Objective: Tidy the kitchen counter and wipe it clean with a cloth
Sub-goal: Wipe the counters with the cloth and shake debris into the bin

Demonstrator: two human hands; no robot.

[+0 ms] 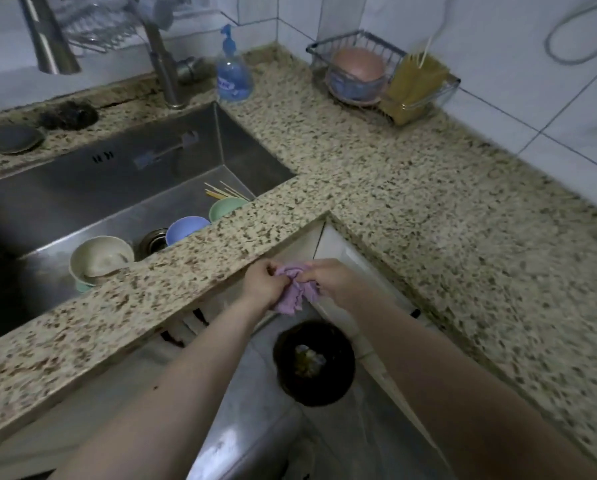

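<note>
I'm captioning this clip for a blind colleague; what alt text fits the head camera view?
Both hands, left hand and right hand, hold a crumpled purple cloth below the inner corner of a speckled counter, above a dark bin on the floor. Bowls sit in the sink.

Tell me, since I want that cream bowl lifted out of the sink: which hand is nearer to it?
Left. The left hand holds the cloth just off the counter edge, right of the cream bowl. The right hand grips the cloth's other side, farther right.
</note>
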